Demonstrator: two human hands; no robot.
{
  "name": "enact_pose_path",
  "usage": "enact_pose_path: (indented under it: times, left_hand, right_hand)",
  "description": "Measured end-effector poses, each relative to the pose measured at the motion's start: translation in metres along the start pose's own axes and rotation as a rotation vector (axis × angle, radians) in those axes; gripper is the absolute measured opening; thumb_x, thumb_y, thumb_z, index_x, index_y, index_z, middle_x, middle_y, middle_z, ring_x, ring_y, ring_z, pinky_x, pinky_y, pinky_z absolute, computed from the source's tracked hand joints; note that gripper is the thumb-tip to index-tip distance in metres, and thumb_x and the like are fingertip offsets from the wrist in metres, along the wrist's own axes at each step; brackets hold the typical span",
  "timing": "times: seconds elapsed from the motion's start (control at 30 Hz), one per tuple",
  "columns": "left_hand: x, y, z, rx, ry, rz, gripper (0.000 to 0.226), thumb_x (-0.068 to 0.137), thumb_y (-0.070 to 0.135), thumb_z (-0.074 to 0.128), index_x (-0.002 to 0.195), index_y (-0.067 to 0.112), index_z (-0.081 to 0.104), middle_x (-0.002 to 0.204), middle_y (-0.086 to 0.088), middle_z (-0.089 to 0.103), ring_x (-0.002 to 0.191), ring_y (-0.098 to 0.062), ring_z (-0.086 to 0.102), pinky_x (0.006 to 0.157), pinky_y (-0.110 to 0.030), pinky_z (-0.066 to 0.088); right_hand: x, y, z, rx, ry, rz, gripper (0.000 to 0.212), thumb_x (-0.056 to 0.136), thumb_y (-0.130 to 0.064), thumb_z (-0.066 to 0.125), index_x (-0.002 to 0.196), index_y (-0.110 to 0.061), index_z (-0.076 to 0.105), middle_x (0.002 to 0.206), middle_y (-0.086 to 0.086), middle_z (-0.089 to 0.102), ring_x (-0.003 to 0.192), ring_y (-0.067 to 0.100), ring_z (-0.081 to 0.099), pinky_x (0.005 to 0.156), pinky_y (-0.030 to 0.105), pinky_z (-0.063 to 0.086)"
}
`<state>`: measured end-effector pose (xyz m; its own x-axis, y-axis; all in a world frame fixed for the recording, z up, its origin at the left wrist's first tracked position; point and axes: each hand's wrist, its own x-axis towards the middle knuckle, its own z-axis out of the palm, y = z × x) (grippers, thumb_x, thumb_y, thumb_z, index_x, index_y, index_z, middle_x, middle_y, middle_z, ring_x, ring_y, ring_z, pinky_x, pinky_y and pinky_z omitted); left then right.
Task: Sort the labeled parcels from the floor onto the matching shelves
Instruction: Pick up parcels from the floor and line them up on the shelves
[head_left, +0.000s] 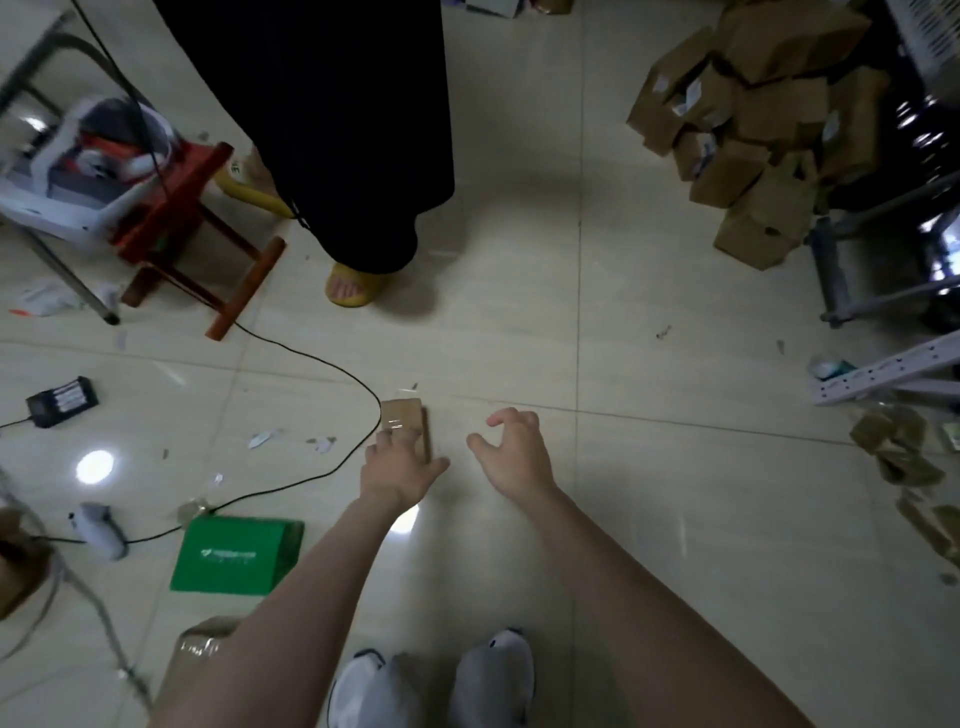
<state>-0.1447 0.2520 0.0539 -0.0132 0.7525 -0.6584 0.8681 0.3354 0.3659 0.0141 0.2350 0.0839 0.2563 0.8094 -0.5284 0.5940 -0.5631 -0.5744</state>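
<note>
A small brown cardboard parcel wrapped in clear tape lies on the tiled floor in front of me. My left hand lies over its near end, fingers on its top and thumb out to the right. My right hand hovers just right of the parcel, fingers loosely curled, holding nothing. A green box lies on the floor at lower left. A pile of brown labeled parcels sits at upper right beside a metal shelf frame.
A person in a dark robe and yellow slippers stands just beyond the parcel. A black cable curves past its left side. A red stool, a charger, paper scraps, and more brown parcels at right surround the spot.
</note>
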Motion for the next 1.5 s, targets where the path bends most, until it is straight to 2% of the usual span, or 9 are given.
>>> enact_pose_path:
  times: [0.33,0.5,0.7,0.9,1.03,1.13,1.3,1.43,1.5]
  left_hand:
    - [0.152,-0.046,0.107,0.096,0.04,-0.163,0.116,0.077,0.058,0.071,0.155,0.029,-0.009,0.161,-0.017,-0.019,0.148,-0.043,-0.001,0.112,-0.061,0.025]
    - [0.198,-0.066,0.142,-0.04,0.165,-0.313,0.127,0.075,0.042,0.08,0.153,0.008,-0.014,0.158,-0.022,0.004,0.136,-0.042,0.031,0.105,-0.056,0.038]
    - [0.202,-0.061,0.161,-0.256,0.172,-0.325,0.118,0.071,0.039,0.084,0.148,-0.001,0.004,0.14,-0.026,0.032,0.125,-0.046,0.041,0.101,-0.052,0.044]
    - [0.104,0.051,0.11,-0.699,-0.066,-0.011,0.099,0.079,0.024,0.079,0.145,0.001,0.009,0.125,-0.014,0.052,0.103,-0.031,0.062,0.077,-0.045,0.059]
    - [0.01,0.13,0.059,-0.781,-0.205,0.223,0.073,0.082,0.009,0.075,0.138,0.006,0.029,0.118,-0.007,0.052,0.101,-0.021,0.062,0.074,-0.036,0.06]
    - [-0.057,0.166,0.015,-0.747,-0.235,0.374,0.079,0.068,0.013,0.082,0.134,0.015,0.037,0.119,0.0,0.053,0.103,-0.019,0.06,0.082,-0.032,0.058]
    - [-0.181,0.203,-0.06,-0.551,-0.212,0.693,0.091,0.065,0.014,0.089,0.135,0.025,0.032,0.122,0.015,0.045,0.111,-0.002,0.05,0.085,-0.021,0.053]
    - [-0.262,0.204,-0.11,-0.368,-0.052,0.988,0.092,0.061,0.005,0.079,0.136,0.026,0.03,0.137,0.001,0.035,0.128,-0.019,0.042,0.096,-0.039,0.05]
    - [-0.297,0.2,-0.133,-0.252,0.058,1.14,0.089,0.065,0.0,0.075,0.137,0.025,0.03,0.15,-0.005,0.024,0.138,-0.026,0.034,0.095,-0.034,0.051]
  right_hand:
    - [0.111,0.096,0.083,-0.006,0.011,0.015,0.037,0.085,-0.028,0.069,0.118,-0.017,0.058,0.129,0.004,0.045,0.089,0.022,0.059,0.085,0.027,0.044]
    - [0.147,0.126,0.105,0.011,0.038,0.012,0.036,0.085,-0.028,0.069,0.117,-0.017,0.058,0.126,0.003,0.045,0.084,0.015,0.052,0.084,0.027,0.044]
    - [0.149,0.136,0.092,0.1,0.063,0.017,0.036,0.084,-0.027,0.072,0.116,-0.014,0.061,0.125,0.003,0.046,0.088,0.014,0.053,0.088,0.027,0.046]
    - [0.083,0.122,0.011,0.39,0.209,0.278,0.042,0.086,-0.033,0.071,0.121,-0.014,0.058,0.119,0.001,0.054,0.108,0.019,0.056,0.084,0.025,0.041]
    - [0.019,0.087,-0.059,0.778,0.303,0.402,0.04,0.092,-0.038,0.065,0.12,-0.01,0.056,0.101,0.003,0.066,0.089,0.021,0.066,0.073,0.036,0.055]
    - [-0.041,0.048,-0.121,1.087,0.346,0.435,0.037,0.098,-0.04,0.056,0.123,-0.013,0.054,0.113,0.007,0.065,0.096,0.024,0.067,0.067,0.032,0.057]
    - [-0.153,-0.018,-0.208,1.346,0.537,0.391,0.048,0.099,-0.053,0.045,0.134,-0.022,0.051,0.122,0.001,0.06,0.11,0.022,0.059,0.09,0.042,0.053]
    - [-0.25,-0.056,-0.249,1.551,0.565,0.322,0.067,0.092,-0.07,0.039,0.137,-0.022,0.054,0.13,0.007,0.063,0.117,0.027,0.061,0.089,0.045,0.052]
    - [-0.294,-0.072,-0.258,1.663,0.542,0.267,0.068,0.091,-0.07,0.039,0.137,-0.023,0.055,0.129,0.008,0.065,0.118,0.03,0.062,0.088,0.044,0.052]
